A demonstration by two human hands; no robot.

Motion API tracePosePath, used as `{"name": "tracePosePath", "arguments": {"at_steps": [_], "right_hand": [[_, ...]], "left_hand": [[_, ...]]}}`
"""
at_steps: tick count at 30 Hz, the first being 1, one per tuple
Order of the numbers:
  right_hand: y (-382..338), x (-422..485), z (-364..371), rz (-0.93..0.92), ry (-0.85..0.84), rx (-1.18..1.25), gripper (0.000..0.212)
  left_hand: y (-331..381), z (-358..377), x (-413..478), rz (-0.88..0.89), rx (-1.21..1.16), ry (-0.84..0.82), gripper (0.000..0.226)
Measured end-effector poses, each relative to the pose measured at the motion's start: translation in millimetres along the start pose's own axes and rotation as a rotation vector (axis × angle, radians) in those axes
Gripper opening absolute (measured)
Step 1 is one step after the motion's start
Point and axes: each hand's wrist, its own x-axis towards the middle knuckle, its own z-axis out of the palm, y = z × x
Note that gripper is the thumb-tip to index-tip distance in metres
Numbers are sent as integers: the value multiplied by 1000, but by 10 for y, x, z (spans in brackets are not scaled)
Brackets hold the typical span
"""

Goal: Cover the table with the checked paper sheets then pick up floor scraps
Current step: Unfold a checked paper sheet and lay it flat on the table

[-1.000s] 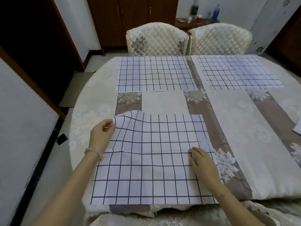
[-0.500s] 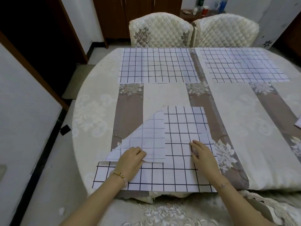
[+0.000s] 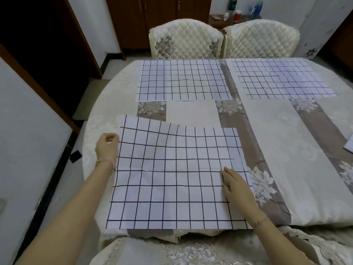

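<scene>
- Along your near edge of the surface [image 3: 89, 129], the near sheet [image 3: 172, 180] is white with a wide black grid.
- At the far edge, the far-left sheet [image 3: 181, 79] and far-right sheet [image 3: 282, 81] are white tinged lilac, with a finer dark grid.
- Your cloth [image 3: 277, 134] is cream, with taupe bands carrying pale flowers.
- The left chair [image 3: 186, 39] and right chair [image 3: 261, 39] are cream diamond quilting; the left has grey-brown sprays.
- The cabinet [image 3: 158, 20] is dark brown.

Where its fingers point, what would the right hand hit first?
Nothing solid, it seems: the right hand lies on the near checked sheet, fingers aimed up-left, so it meets more sheet, then bare tablecloth.
</scene>
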Motion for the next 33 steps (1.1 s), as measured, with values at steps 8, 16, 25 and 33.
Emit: {"name": "tracePosePath", "arguments": {"at_steps": [8, 16, 25, 33], "right_hand": [[-12, 8, -5, -17, 23, -31, 43], [21, 117, -84, -25, 109, -62, 37], [283, 377, -278, -65, -66, -178, 40], [253, 338, -234, 7, -123, -250, 48]], "left_hand": [[-372, -117, -506, 826, 617, -209, 31], [-608, 303, -1002, 994, 828, -646, 39], [-825, 554, -1495, 1136, 1067, -904, 53], [-805, 479, -1465, 1216, 961, -849, 51]]}}
